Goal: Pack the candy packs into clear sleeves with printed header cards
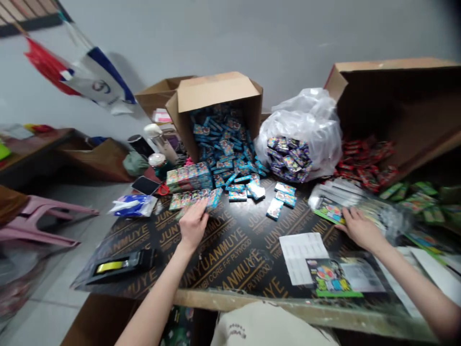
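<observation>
My left hand [193, 223] reaches over the black plywood table [230, 250] and grips the near edge of a row of small colourful packs [196, 197] lying flat. More of these packs are stacked just behind it [189, 176]. My right hand [360, 228] rests palm down on a pile of clear plastic sleeves with printed cards [345, 204], its fingers curled onto the top sleeve. Between the hands lie loose blue packs [283, 197], a white paper sheet [300, 254] and a printed card in a clear sleeve [333, 278].
A tipped cardboard box [219, 96] spills blue packs. Beside it sits a clear bag of purple packs [298, 139]. A big box [403, 105] at right holds red packs, with green packs [421, 197] nearby. A tape dispenser [118, 264] lies front left; bottles and a phone [146, 185] stand behind.
</observation>
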{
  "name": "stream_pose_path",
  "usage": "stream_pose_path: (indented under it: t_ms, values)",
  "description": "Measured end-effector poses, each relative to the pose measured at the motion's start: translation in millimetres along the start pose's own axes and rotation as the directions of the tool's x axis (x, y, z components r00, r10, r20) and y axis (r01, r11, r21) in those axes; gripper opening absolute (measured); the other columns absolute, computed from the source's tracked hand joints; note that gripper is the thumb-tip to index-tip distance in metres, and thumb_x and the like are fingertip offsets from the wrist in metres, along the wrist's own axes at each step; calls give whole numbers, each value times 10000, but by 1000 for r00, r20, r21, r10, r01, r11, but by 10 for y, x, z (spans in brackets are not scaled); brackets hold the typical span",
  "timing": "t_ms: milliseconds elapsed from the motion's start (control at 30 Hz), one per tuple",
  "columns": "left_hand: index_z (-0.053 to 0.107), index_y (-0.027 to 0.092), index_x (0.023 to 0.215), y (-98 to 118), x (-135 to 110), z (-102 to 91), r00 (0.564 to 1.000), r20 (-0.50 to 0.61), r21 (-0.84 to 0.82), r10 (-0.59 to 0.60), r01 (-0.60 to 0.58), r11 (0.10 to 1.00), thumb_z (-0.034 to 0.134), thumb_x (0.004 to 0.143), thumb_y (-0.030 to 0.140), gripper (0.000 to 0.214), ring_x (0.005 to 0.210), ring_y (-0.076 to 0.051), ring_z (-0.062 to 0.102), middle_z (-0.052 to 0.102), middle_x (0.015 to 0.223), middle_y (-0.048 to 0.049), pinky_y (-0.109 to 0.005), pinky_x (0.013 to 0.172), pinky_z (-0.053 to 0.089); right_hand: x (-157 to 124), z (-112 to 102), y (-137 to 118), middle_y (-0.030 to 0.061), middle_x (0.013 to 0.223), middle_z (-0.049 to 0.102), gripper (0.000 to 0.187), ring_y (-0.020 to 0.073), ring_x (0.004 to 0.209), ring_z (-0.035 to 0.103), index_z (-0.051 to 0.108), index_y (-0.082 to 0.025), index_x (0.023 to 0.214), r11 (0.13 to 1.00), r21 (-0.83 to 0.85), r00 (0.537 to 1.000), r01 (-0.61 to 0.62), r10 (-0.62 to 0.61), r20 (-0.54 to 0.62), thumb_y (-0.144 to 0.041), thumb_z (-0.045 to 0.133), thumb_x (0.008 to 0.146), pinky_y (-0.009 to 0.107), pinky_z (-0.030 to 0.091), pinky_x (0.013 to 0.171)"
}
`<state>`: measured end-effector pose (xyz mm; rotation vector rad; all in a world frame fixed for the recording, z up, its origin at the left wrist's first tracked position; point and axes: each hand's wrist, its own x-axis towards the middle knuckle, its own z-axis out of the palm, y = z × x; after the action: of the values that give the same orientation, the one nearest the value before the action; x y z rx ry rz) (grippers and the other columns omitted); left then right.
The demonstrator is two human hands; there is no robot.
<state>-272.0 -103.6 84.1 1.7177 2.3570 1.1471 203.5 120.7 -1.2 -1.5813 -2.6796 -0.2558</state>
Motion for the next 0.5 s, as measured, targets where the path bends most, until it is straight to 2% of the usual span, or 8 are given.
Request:
stream_pose_path:
  t_ms: [100,200,267,300,367,400,433,500]
  values:
    - [570,179,1138,-362,234,108,993,109,224,-39,14,975,443,784,112,381,1215,-259,414,548,1229,-95,-456,1031,276,-68,121,124,236,918,596,227,320,806,591,561,-149,984,988,-27,988,152,-152,-1,-286,472,827,372,415,591]
    - [574,132,1117,-502,334,228,988,121,229,-93,63,971,506,719,99,405,1218,-312,394,525,1243,-148,-522,1036,202,-103,-162,110,114,609,614,144,229,497,585,594,-182,825,991,-61,992,121,-122,-19,-192,450,826,292,311,428]
    - [549,119,1142,-391,304,303,986,122,216,-112,84,973,568,695,158,450,1230,-331,368,490,1274,-163,-538,1038,168,-126,-493,-85,93,505,580,202,206,423,555,607,-183,769,996,-84,981,21,-37,-192,-241,432,853,283,256,401]
    - [529,123,1166,-265,260,351,984,128,189,-120,95,977,590,698,212,480,1229,-323,371,482,1282,-160,-519,1040,183,-139,-669,-267,106,509,587,254,206,433,561,621,-170,807,997,-61,944,-41,19,-329,-288,407,874,286,267,408]
    - [472,156,1228,111,124,481,978,167,41,-127,121,992,584,730,353,548,1207,-272,410,487,1282,-130,-436,1025,272,-170,-994,-793,133,604,639,319,181,451,570,614,-116,992,994,104,878,40,15,-479,-293,365,899,287,338,455]
    - [426,165,1270,339,43,557,966,222,-245,-135,190,951,586,735,383,599,1213,-254,404,466,1303,-122,-397,1021,287,-189,-1131,-1110,135,654,659,333,173,466,578,601,-104,1040,969,212,849,126,5,-529,-273,348,905,283,370,485]
    - [369,187,1310,573,-39,634,950,293,-527,-105,252,812,585,735,422,658,1229,-250,384,436,1330,-112,-385,1019,287,-208,-1247,-1435,129,722,673,328,176,533,610,588,-108,1070,915,329,837,233,-16,-547,-257,348,904,272,413,532]
    - [300,234,1344,984,-183,749,910,413,-839,-19,389,381,586,714,485,736,1203,-255,413,446,1317,-96,-388,993,316,-236,-1419,-2013,106,898,674,316,186,736,644,559,-152,1119,710,566,876,419,-153,-457,-227,343,902,264,470,660]
